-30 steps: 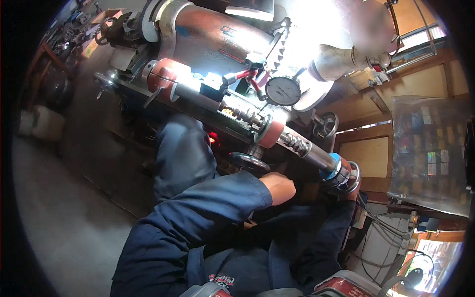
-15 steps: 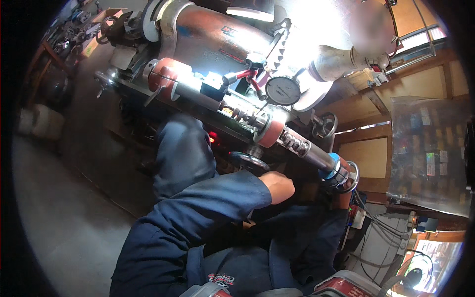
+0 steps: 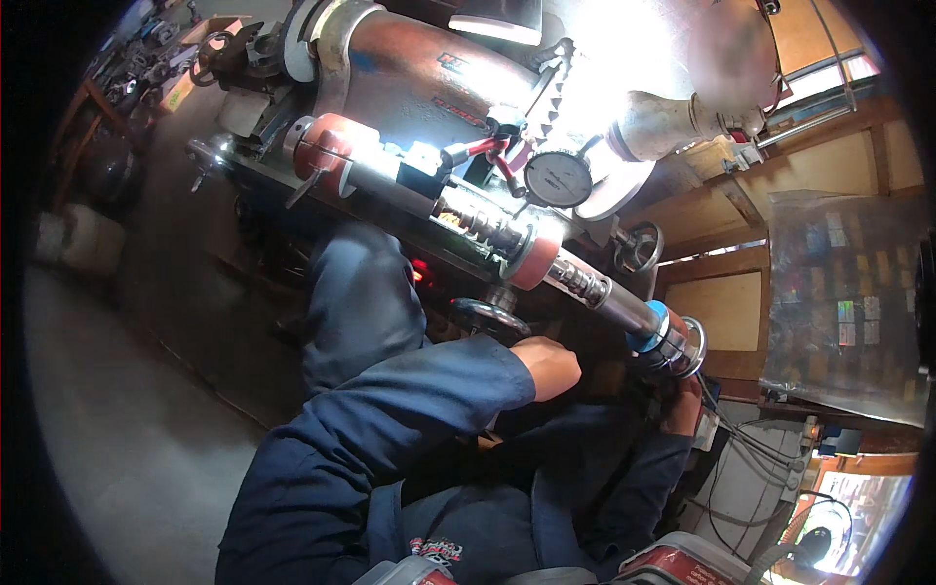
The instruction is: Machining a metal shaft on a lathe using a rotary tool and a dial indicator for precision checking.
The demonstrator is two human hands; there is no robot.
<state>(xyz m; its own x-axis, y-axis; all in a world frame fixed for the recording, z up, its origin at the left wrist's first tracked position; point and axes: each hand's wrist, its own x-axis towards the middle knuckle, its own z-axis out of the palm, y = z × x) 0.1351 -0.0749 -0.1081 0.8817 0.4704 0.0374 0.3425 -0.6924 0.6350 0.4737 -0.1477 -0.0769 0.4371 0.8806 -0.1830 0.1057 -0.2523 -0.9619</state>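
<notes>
My left hand is closed beside a chrome handwheel, on something I cannot make out. My right hand reaches up at the right end of a long shaft assembly, beside a metal ring and blue collar; its fingers are mostly hidden. Along the assembly are a red collar, a second red collar and exposed coiled or toothed internals. A round dial indicator on a red jointed arm hangs over it.
A large machine housing spans the top beneath glaring light, with another handwheel behind the shaft. Left are shelved parts and containers. Right are wooden panels, a plastic-covered rack, cables and a fan.
My right hand and sleeve have shifted slightly at the shaft's right end, with the wrist now a little lower. My left hand stays by the handwheel, almost unmoved.
</notes>
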